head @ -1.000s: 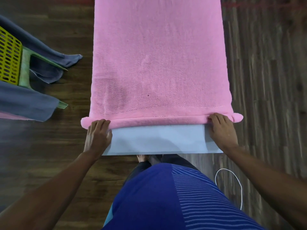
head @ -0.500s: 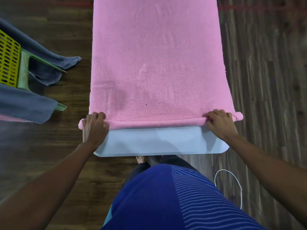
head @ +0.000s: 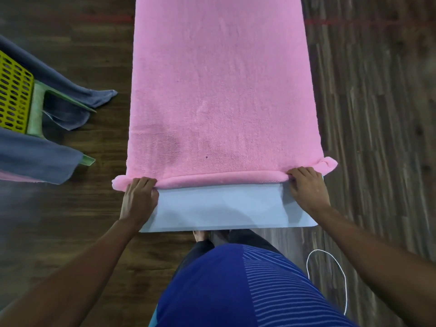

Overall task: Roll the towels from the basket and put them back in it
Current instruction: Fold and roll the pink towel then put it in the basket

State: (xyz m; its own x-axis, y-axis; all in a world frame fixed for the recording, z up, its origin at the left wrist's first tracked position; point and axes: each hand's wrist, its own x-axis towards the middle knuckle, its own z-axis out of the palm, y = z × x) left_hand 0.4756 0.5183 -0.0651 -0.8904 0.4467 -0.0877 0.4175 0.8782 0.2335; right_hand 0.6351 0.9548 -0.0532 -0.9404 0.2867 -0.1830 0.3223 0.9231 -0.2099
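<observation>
A long pink towel (head: 219, 90) lies flat along a narrow pale blue table (head: 221, 206), running away from me. Its near end is turned into a thin roll across the table's width. My left hand (head: 139, 199) grips the roll near its left end, fingers curled over it. My right hand (head: 306, 187) grips the roll near its right end in the same way. Both ends of the roll stick out past the table's sides. A yellow and green basket (head: 16, 97) stands at the far left, partly out of view.
Grey-blue towels (head: 35, 159) hang over the basket's rim, with a strip of pink cloth under them. The floor is dark wood. A white cord (head: 339, 274) loops on the floor at my right. My own body fills the lower middle.
The rolled edge has turned over once more and moved a little farther from me. More bare table shows in front of the roll. Both hands followed it forward.
</observation>
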